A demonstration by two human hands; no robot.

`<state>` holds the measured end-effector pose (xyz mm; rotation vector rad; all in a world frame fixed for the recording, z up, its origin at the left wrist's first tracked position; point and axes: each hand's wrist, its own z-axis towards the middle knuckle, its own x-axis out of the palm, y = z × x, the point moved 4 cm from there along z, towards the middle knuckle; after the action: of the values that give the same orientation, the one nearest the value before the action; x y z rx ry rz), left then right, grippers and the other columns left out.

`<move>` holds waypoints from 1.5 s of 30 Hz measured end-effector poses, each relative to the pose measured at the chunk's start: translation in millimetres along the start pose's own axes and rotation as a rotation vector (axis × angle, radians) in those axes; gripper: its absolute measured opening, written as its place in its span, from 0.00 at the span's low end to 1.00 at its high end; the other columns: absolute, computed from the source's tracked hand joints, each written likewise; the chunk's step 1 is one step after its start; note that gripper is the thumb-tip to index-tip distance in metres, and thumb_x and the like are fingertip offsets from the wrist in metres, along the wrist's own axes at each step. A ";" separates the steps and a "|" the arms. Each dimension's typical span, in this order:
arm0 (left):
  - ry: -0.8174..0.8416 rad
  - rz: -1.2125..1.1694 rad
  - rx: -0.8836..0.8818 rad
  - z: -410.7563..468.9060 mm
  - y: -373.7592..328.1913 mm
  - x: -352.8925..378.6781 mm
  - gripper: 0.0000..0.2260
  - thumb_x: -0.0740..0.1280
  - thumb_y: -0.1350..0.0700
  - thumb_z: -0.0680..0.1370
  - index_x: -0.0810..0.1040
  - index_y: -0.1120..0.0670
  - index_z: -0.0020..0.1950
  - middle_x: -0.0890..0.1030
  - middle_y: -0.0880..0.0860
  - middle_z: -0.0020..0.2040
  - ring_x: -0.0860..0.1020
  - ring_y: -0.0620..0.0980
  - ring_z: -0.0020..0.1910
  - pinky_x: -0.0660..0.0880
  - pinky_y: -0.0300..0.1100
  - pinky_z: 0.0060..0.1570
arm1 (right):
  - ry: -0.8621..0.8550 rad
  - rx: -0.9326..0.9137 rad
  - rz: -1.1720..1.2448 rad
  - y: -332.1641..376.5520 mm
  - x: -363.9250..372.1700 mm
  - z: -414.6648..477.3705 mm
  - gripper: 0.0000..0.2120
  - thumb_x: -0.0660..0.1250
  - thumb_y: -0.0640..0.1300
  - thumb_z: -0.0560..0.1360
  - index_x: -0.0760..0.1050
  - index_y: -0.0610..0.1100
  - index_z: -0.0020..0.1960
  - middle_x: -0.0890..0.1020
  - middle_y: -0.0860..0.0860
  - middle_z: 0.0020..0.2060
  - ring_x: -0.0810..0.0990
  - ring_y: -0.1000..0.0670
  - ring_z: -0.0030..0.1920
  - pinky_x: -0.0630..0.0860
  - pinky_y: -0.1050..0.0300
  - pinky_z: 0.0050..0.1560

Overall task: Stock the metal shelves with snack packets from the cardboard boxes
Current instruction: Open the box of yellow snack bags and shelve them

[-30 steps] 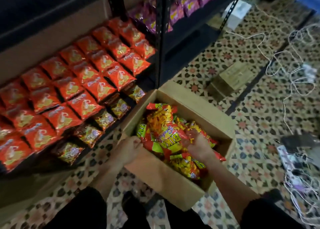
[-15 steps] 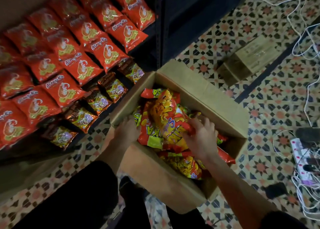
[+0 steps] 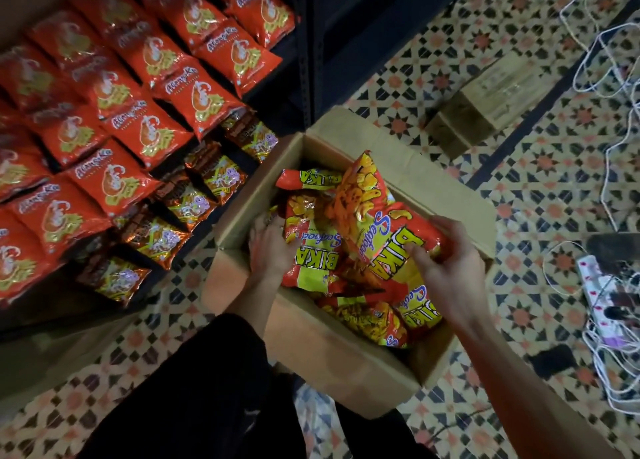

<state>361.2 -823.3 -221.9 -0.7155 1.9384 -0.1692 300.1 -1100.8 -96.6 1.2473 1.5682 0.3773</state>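
While your left hand (image 3: 272,247) and right hand (image 3: 446,268) each grip a Bika packet (image 3: 374,216) inside the cardboard box (image 3: 311,347), pickup is underway; next, lift both across to the metal shelf (image 3: 309,77)

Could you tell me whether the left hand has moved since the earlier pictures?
Yes. The left hand has gone from the left rim of the cardboard box into it, against the Bika packets.

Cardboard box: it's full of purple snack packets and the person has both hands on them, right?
Not quite. The head view shows the snack packets in the cardboard box are red and yellow, not purple. The left hand and right hand are both on them.
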 end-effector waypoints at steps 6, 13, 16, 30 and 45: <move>-0.138 -0.087 0.129 -35.9 -14.1 -17.1 0.14 0.70 0.52 0.78 0.81 0.55 0.63 0.63 0.53 0.78 0.65 0.53 0.75 0.65 0.45 0.70 | -0.079 -0.007 0.036 11.1 -5.3 -7.9 0.22 0.74 0.48 0.75 0.70 0.53 0.65 0.82 0.53 0.51 0.82 0.58 0.39 0.78 0.66 0.34; -0.178 -0.339 0.131 -76.8 -29.8 -67.8 0.07 0.68 0.58 0.80 0.81 0.59 0.56 0.84 0.55 0.53 0.81 0.53 0.53 0.75 0.44 0.55 | -0.158 -0.020 0.127 50.6 -26.5 -24.8 0.18 0.75 0.47 0.74 0.71 0.50 0.59 0.82 0.54 0.48 0.83 0.56 0.37 0.81 0.58 0.30; -0.092 -0.316 0.136 -90.6 -32.1 -108.4 0.09 0.67 0.57 0.80 0.81 0.58 0.58 0.83 0.51 0.53 0.79 0.48 0.52 0.72 0.41 0.53 | -0.159 -0.045 0.155 75.5 -35.8 -38.4 0.16 0.73 0.47 0.75 0.72 0.48 0.59 0.82 0.53 0.50 0.84 0.55 0.41 0.84 0.49 0.36; -0.346 0.090 0.322 -215.5 6.3 -377.4 0.12 0.64 0.51 0.81 0.80 0.47 0.63 0.83 0.50 0.59 0.79 0.54 0.58 0.74 0.46 0.55 | -0.119 -0.420 0.204 279.9 -1.5 -152.8 0.15 0.72 0.47 0.77 0.77 0.48 0.63 0.83 0.54 0.52 0.82 0.54 0.51 0.79 0.58 0.55; -1.001 0.234 0.354 -381.4 118.7 -625.1 0.10 0.67 0.51 0.79 0.83 0.47 0.59 0.85 0.54 0.48 0.82 0.59 0.49 0.77 0.50 0.46 | -0.065 -0.979 0.211 484.4 83.8 -287.5 0.12 0.70 0.42 0.76 0.77 0.49 0.58 0.81 0.61 0.42 0.80 0.62 0.45 0.73 0.54 0.63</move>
<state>175.1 -455.4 394.8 -0.2344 0.9752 0.0052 313.9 -735.0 339.6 0.6266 0.9583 1.0707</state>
